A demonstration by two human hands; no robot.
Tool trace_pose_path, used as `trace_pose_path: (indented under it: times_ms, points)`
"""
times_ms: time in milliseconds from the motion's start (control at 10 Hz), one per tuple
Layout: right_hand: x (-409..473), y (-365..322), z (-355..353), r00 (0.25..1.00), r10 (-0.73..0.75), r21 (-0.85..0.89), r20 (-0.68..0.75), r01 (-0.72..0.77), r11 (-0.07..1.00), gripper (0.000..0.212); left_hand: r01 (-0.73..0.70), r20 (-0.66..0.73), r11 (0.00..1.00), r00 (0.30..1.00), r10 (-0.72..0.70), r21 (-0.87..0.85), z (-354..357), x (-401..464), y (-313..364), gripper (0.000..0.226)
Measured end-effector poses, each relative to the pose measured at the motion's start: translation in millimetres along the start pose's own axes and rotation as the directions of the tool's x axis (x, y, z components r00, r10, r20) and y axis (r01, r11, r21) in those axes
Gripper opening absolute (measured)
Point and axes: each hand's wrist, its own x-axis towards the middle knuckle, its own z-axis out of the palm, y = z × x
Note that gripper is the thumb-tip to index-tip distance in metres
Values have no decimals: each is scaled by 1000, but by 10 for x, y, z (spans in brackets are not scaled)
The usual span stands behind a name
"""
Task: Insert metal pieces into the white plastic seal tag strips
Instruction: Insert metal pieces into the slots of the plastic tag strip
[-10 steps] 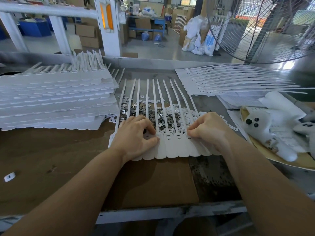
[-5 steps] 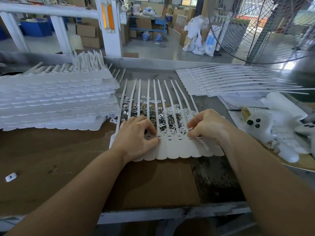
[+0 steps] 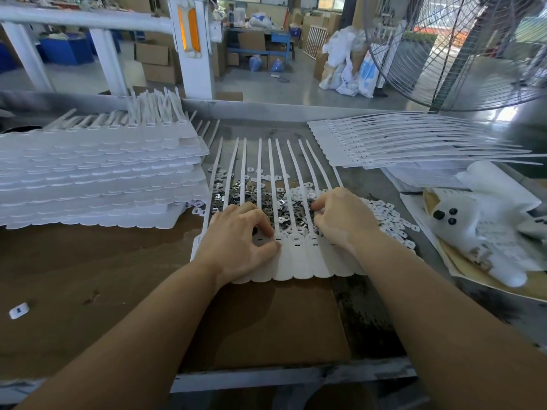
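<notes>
A joined sheet of white plastic seal tag strips (image 3: 299,261) lies flat on the bench, its thin tails fanning away from me. Under the tails sits a loose heap of small shiny metal pieces (image 3: 254,196), with white plastic clips (image 3: 387,216) piled to the right. My left hand (image 3: 239,244) rests on the sheet's left heads, thumb and forefinger curled around one slotted head. My right hand (image 3: 340,217) reaches with curled fingers into the pile at the sheet's right side; what its fingertips hold is hidden.
A tall stack of white strip sheets (image 3: 97,179) fills the left. More sheets (image 3: 399,146) lie at the back right, by a large fan (image 3: 461,51). A white plush toy (image 3: 461,220) lies on papers at right. A stray clip (image 3: 18,310) sits on brown cardboard (image 3: 266,324).
My right hand has moved away from the strip heads, up and slightly back into the pile of pieces. My left hand has stayed on the sheet's left heads.
</notes>
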Motion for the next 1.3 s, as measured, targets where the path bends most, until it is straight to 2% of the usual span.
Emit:
trace_pose_path:
  times_ms: [300,500,700,800,900,1000,1100,1300]
  points:
    - [1,81,36,994,-40,125,-104,53,991,17,0,4,1000,1000,0,4,-2,-4,-4,13]
    - [-31,147,15,986,31,430,-164,43,902,13,1,5,1000,1000,-1,0,-8,-1,1,13]
    - [-40,196,-2,984,60,513,-168,35,858,16,0,1,1000,1000,0,2,-18,-8,14,12]
    - [-41,211,-39,983,55,460,-174,32,888,21,1,1,1000,1000,-1,2,-22,-12,20,12]
    - [-39,229,-82,984,65,290,-166,-14,957,26,3,2,1000,1000,-3,2,-25,-12,18,12]
    - [-27,244,-102,997,40,127,-70,-30,991,31,5,4,1000,1000,-5,1,-23,-9,20,12]
    - [-25,242,-95,999,-7,52,-53,10,999,28,6,4,1000,1000,-6,1,-23,-6,23,12]
    - [-56,258,-43,985,-36,60,-170,47,997,12,2,2,1000,1000,-2,3,-19,-5,18,13]
